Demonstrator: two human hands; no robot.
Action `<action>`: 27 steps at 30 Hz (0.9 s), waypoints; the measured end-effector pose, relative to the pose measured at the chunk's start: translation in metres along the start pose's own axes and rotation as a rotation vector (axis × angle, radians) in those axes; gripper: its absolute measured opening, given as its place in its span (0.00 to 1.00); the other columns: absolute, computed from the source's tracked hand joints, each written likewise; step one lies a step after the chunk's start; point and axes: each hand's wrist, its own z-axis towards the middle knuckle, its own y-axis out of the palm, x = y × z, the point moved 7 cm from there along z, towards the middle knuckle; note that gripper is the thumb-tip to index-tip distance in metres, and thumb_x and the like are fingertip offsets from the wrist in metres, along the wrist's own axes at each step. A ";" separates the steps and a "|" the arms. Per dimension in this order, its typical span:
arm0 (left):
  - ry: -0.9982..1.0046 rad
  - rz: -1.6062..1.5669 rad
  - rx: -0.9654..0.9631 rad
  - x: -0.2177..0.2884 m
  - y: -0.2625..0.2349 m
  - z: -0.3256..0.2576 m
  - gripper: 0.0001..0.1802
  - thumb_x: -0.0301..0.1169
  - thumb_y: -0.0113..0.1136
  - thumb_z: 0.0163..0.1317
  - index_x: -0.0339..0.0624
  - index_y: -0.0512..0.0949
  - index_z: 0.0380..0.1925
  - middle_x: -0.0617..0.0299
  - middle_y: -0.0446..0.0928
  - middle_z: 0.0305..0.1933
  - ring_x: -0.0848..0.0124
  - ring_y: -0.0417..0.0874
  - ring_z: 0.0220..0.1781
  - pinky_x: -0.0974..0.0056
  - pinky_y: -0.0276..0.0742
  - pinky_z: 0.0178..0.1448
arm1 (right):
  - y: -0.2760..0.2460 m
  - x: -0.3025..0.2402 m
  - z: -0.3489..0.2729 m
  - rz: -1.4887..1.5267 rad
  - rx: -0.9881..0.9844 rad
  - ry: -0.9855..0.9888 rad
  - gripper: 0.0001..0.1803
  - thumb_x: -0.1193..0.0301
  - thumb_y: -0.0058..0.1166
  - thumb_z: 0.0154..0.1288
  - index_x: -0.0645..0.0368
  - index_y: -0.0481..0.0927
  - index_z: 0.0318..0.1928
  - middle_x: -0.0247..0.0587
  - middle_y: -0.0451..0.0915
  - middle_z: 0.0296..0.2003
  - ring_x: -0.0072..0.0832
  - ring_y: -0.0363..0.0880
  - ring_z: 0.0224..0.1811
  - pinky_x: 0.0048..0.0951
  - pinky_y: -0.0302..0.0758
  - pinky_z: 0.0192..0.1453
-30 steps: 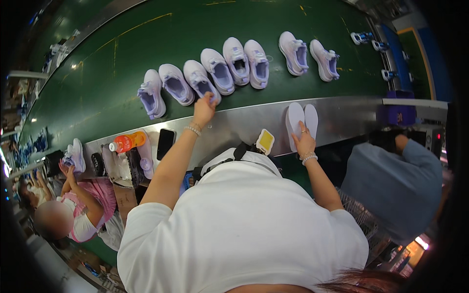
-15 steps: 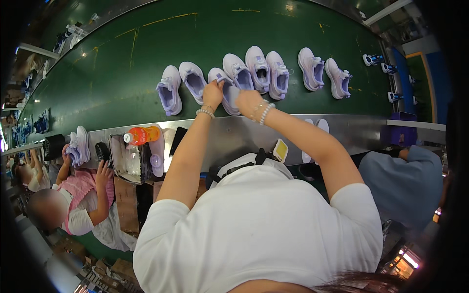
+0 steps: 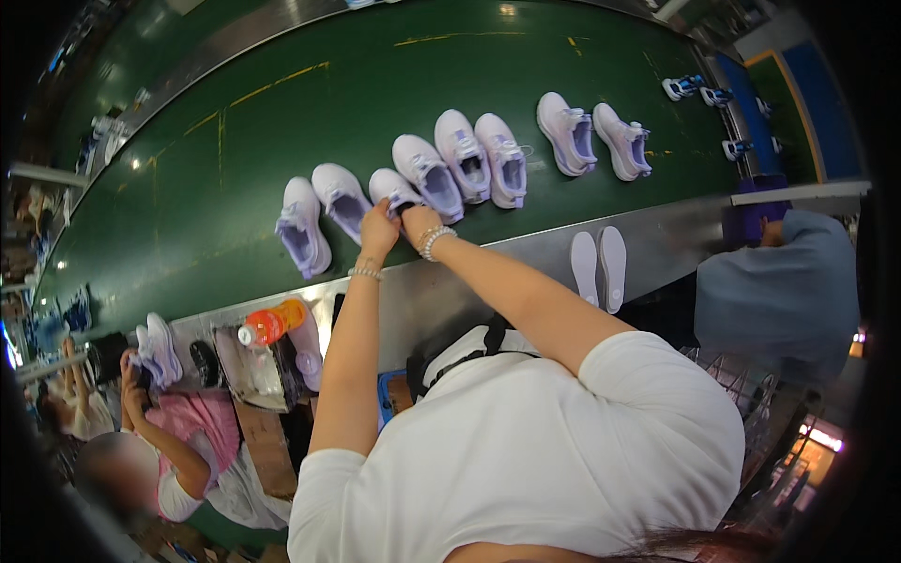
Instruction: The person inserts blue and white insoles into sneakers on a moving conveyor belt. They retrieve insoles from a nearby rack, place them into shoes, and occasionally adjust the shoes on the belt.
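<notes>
A pale lilac sneaker (image 3: 385, 185) lies on the green bench top with its opening toward me. My left hand (image 3: 379, 232) pinches the edge of that opening. My right hand (image 3: 419, 224) reaches into the shoe, its fingertips hidden inside, and a dark patch shows beside them. Close on the right lie three matching sneakers, among them a neighbouring sneaker (image 3: 428, 178). To the left rest two more, the nearer a sneaker (image 3: 340, 202) and the outer a sneaker (image 3: 302, 228). Farther right is another pair, including a sneaker (image 3: 566, 134).
Two pale insoles (image 3: 584, 267) lie on the metal ledge (image 3: 530, 258) at right. An orange bottle (image 3: 272, 324) and an open box (image 3: 251, 368) are at left. A person in pink (image 3: 202, 427) is on my left, another in blue-grey (image 3: 779, 291) on my right.
My right hand has gone from holding a pale insole at the shoe's opening to inside it; the insole is out of sight. The view has shifted, and the left co-worker's hands have come together.
</notes>
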 end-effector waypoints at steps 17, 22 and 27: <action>0.000 -0.023 0.010 0.013 0.007 -0.011 0.16 0.26 0.53 0.53 0.32 0.72 0.42 0.41 0.77 0.30 0.54 0.79 0.30 0.59 0.72 0.35 | 0.041 -0.008 0.027 0.091 -0.037 0.036 0.17 0.64 0.43 0.59 0.56 0.75 0.47 0.44 0.76 0.47 0.31 0.79 0.41 0.32 0.75 0.39; -0.025 -0.050 0.184 0.018 -0.001 -0.020 0.12 0.23 0.51 0.55 0.32 0.73 0.40 0.47 0.76 0.34 0.59 0.78 0.34 0.62 0.73 0.38 | -0.019 -0.012 -0.034 0.126 -0.013 0.026 0.15 0.68 0.45 0.55 0.64 0.76 0.40 0.54 0.72 0.49 0.37 0.80 0.35 0.34 0.77 0.35; 0.121 -0.318 0.378 0.046 0.015 -0.056 0.13 0.18 0.50 0.54 0.29 0.71 0.41 0.54 0.73 0.37 0.68 0.74 0.40 0.71 0.71 0.43 | -0.098 0.015 -0.105 0.180 0.272 -0.248 0.13 0.74 0.47 0.49 0.63 0.75 0.37 0.46 0.73 0.48 0.38 0.73 0.49 0.34 0.72 0.49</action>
